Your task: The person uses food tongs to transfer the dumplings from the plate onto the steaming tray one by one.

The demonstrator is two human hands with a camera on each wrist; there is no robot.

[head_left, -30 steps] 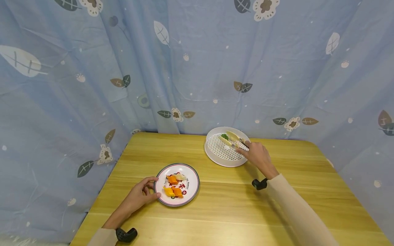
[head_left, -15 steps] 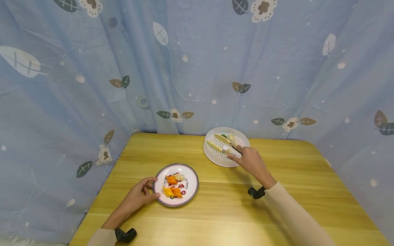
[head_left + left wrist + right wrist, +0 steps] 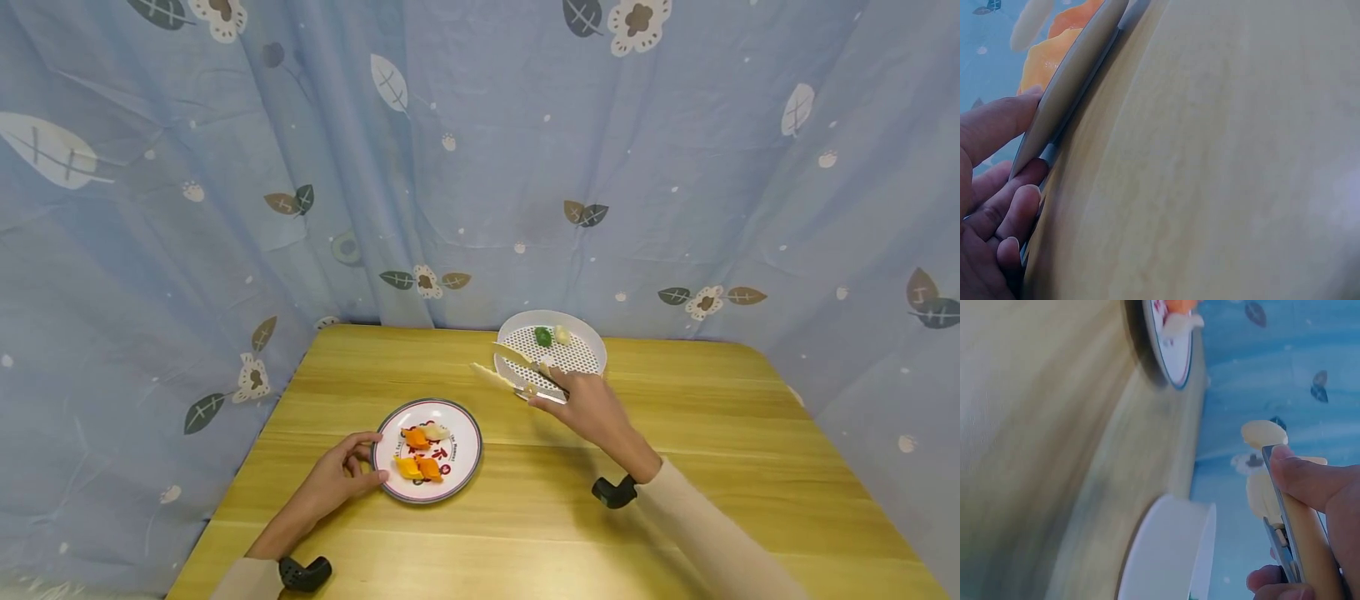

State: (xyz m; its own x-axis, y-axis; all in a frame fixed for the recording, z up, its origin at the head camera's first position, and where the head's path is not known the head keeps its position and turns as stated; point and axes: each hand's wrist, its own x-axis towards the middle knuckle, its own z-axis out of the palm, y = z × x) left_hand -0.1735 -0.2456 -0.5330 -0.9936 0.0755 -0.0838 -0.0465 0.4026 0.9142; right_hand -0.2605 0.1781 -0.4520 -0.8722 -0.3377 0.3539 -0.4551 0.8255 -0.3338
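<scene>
The right hand (image 3: 592,408) holds tongs (image 3: 517,375). Its grip is tight around the handles, with the thumb on top, as the right wrist view shows. The tips of the tongs point to about 10 o'clock from the hand. They hang in the air above the tabletop (image 3: 675,467), just past the near left rim of the white tray (image 3: 592,346). I cannot tell for sure if the tongs pinch any food. In the right wrist view a pale, soft lump (image 3: 1264,433) sits right at the tips.

The tray stands at 12 o'clock on the tabletop, near the curtain (image 3: 480,150). It has a floor full of small holes. A green bit (image 3: 543,337) and a pale bit (image 3: 562,335) lie side by side at its far edge.

The plate (image 3: 467,433) is at about 8 o'clock from the tray, well apart from it. It has a dark rim and red marks. Orange pieces (image 3: 420,467) and one pale piece (image 3: 435,432) lie on it.

The left hand (image 3: 337,475) holds the plate at its 9 o'clock edge. The thumb is on top of the rim and the fingers curl under it, so its grip is on the plate. The left wrist view shows this close up.
</scene>
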